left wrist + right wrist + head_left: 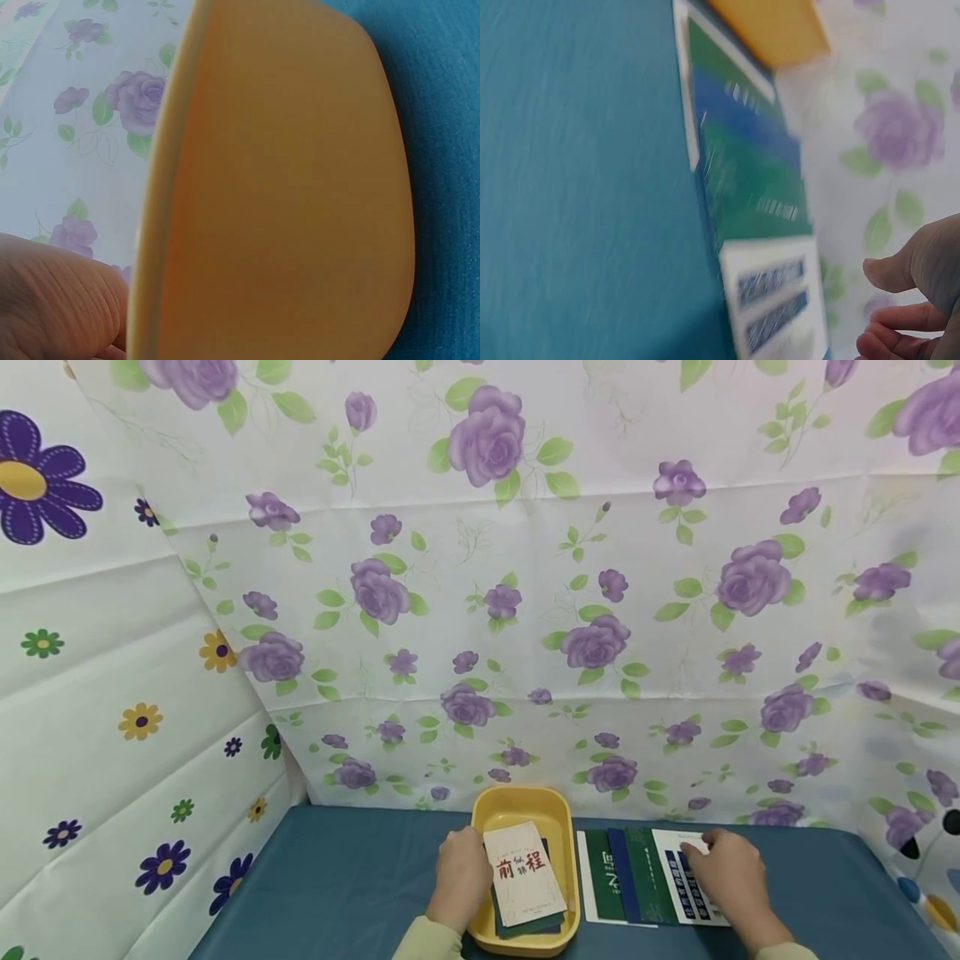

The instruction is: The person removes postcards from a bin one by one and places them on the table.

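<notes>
My left hand grips the left rim of a yellow plastic tub. In the left wrist view the tub's outer wall fills the middle, with part of the hand beside its rim. Inside the tub, a cream booklet with red characters lies over dark green and blue ones. My right hand is over the right end of a fanned row. Its thumb and fingers are apart in the right wrist view, beside a white booklet with dark blue blocks.
Left of the white booklet, the overlapping row has a green booklet, a blue one, another green one and a white edge underneath. A blue-green cloth covers the table. Flowered sheeting hangs behind and at the sides.
</notes>
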Tool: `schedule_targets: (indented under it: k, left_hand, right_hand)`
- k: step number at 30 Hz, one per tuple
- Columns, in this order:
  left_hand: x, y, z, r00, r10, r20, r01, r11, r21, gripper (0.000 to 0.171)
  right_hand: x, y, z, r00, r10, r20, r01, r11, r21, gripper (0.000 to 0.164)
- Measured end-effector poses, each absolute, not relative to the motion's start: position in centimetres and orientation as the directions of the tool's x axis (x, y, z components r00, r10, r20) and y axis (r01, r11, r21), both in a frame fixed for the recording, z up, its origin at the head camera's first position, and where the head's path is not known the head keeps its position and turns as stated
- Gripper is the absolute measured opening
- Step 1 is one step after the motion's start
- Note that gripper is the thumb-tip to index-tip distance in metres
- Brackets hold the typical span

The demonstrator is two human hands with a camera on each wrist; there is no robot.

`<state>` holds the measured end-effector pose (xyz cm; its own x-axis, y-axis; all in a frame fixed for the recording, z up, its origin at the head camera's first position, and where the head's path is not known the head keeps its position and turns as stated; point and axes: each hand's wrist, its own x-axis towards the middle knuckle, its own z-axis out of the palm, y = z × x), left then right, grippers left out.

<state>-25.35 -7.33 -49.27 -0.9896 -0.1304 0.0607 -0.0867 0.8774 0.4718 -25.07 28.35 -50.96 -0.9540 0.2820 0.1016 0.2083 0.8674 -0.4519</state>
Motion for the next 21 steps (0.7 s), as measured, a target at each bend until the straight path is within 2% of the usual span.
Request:
schedule_targets:
  k: [5,13,21]
  left_hand:
    - [-25.4,-7.4,-49.5,-0.989,-0.127,0.070,-0.079,0.875,0.477,0.014]
    - [-25.3,-7.3,-49.5,-0.988,-0.130,0.083,-0.076,0.878,0.472,0.014]
    - [-25.2,-7.3,-49.3,-0.988,-0.133,0.078,-0.079,0.872,0.482,0.014]
  right_hand:
    - [-25.3,25.2,-49.4,-0.972,0.196,0.128,0.114,0.874,-0.473,0.056]
    - [-25.7,19.6,-48.0,-0.968,0.097,0.233,-0.040,0.853,-0.520,0.046]
    - [-25.6,14.7,-47.1,-0.977,0.006,0.214,-0.113,0.832,-0.543,0.045]
